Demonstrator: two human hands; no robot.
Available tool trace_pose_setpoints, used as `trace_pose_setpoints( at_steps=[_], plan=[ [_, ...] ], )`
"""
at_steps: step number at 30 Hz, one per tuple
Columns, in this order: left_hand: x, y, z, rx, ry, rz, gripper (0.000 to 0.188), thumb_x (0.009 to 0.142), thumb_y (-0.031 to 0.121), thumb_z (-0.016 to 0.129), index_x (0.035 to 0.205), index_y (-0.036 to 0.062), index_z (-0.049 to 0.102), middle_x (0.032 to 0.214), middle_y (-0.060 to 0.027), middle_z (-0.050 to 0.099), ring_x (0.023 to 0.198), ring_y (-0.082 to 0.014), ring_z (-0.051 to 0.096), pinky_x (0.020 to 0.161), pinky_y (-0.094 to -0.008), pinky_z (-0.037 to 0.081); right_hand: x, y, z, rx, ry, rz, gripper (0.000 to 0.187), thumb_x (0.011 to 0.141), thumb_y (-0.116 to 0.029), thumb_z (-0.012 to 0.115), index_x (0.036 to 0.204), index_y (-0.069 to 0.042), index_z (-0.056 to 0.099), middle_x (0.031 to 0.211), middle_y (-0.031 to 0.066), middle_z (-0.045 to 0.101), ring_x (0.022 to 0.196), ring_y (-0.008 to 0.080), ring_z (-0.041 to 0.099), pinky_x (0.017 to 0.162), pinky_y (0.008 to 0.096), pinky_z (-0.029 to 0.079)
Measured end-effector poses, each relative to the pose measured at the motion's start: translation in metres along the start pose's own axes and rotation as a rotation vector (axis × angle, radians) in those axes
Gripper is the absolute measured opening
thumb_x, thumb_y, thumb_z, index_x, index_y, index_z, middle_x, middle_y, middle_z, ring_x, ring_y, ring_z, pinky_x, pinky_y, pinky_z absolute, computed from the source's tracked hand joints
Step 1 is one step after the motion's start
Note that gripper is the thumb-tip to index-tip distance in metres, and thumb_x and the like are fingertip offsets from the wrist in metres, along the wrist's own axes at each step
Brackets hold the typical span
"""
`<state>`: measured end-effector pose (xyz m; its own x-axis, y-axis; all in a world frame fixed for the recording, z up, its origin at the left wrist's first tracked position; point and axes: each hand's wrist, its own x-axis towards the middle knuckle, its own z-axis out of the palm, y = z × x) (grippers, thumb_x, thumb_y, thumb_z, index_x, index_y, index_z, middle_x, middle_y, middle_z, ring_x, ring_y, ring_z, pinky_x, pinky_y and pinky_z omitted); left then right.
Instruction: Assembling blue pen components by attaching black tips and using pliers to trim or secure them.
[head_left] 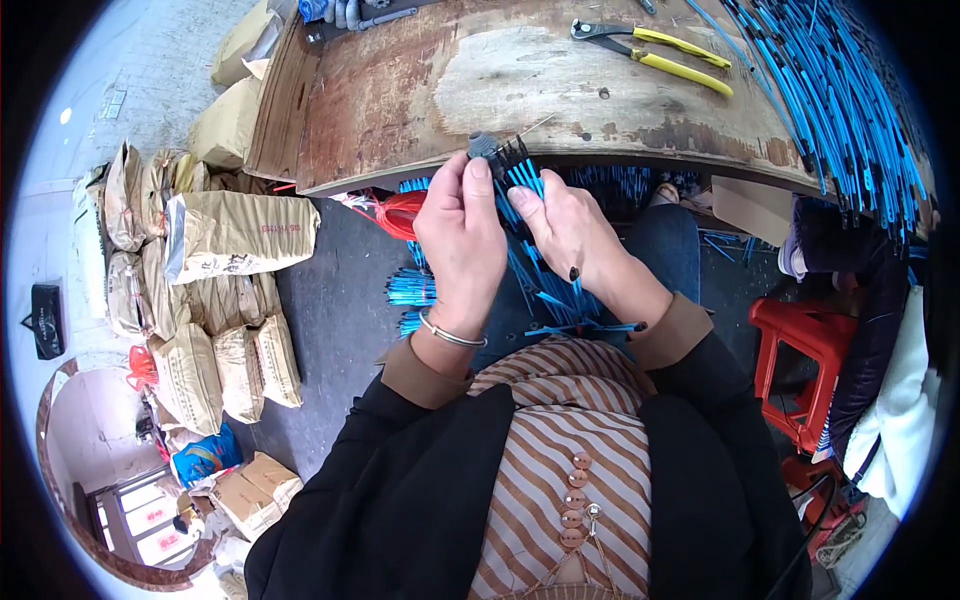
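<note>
At the front edge of a worn wooden table [380,120], my left hand [461,230] pinches a small grey round hub-like piece [483,146] between thumb and fingers. Close beside it, my right hand [575,225] is closed round a bunch of thin blue ribs [524,174] with black ends. The black ends meet the grey piece, but I cannot tell which are joined to it. A thin wire [541,127] sticks out past them over the tabletop. The ribs' other ends spread down over my lap, partly hidden by my right hand.
Yellow-handled pliers [680,60] lie on the table, left of a large heap of blue ribs [830,90]. Rib bundles [410,287] and red cord [402,215] are below the edge. A red stool [800,360] and another person's dark sleeve [866,330] are at right, paper sacks [245,235] at left.
</note>
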<state>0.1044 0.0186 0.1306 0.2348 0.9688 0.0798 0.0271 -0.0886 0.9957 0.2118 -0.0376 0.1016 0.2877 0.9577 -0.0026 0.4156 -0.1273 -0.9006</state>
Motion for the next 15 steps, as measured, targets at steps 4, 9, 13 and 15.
trace_pose_setpoints(
  at_steps=[4, 9, 13, 15],
  plan=[
    [-0.012, 0.003, 0.003, 0.290, 0.088, 0.243, 0.025, 0.085, 0.007, 0.063, 0.106, -0.0065, 0.059, 0.082, -0.0084, 0.064, 0.070, -0.0100, 0.056, 0.062, -0.0191, 0.045, -0.005, -0.004, 0.001, -0.018, -0.012, -0.065, 0.040, 0.094, -0.033, 0.046, 0.086, 0.006, 0.048, 0.068, 0.0245, 0.060, 0.060, 0.0430, 0.059, 0.055, 0.0461, 0.046],
    [-0.011, 0.002, -0.013, 0.171, 0.040, 0.166, 0.032, 0.084, 0.006, 0.064, 0.112, -0.0089, 0.057, 0.087, -0.0089, 0.065, 0.074, -0.0096, 0.056, 0.065, -0.0185, 0.045, -0.017, -0.003, 0.009, 0.017, 0.116, -0.218, 0.033, 0.092, -0.028, 0.051, 0.087, 0.005, 0.048, 0.067, 0.0228, 0.060, 0.060, 0.0426, 0.059, 0.055, 0.0466, 0.046],
    [-0.016, -0.002, -0.026, 0.133, 0.006, 0.128, 0.034, 0.083, 0.005, 0.065, 0.113, -0.0083, 0.057, 0.090, -0.0084, 0.066, 0.075, -0.0091, 0.055, 0.067, -0.0180, 0.044, -0.023, -0.005, 0.018, 0.091, 0.381, -0.434, 0.028, 0.091, -0.023, 0.054, 0.085, 0.003, 0.047, 0.066, 0.0221, 0.060, 0.059, 0.0422, 0.059, 0.054, 0.0466, 0.046],
    [-0.016, -0.005, -0.030, 0.046, -0.020, 0.139, 0.035, 0.083, 0.004, 0.065, 0.115, -0.0083, 0.057, 0.090, -0.0079, 0.066, 0.075, -0.0087, 0.054, 0.067, -0.0176, 0.044, -0.021, -0.003, 0.015, 0.060, 0.221, -0.350, 0.026, 0.090, -0.021, 0.056, 0.084, 0.003, 0.046, 0.066, 0.0217, 0.059, 0.058, 0.0416, 0.058, 0.052, 0.0459, 0.046]
  ],
)
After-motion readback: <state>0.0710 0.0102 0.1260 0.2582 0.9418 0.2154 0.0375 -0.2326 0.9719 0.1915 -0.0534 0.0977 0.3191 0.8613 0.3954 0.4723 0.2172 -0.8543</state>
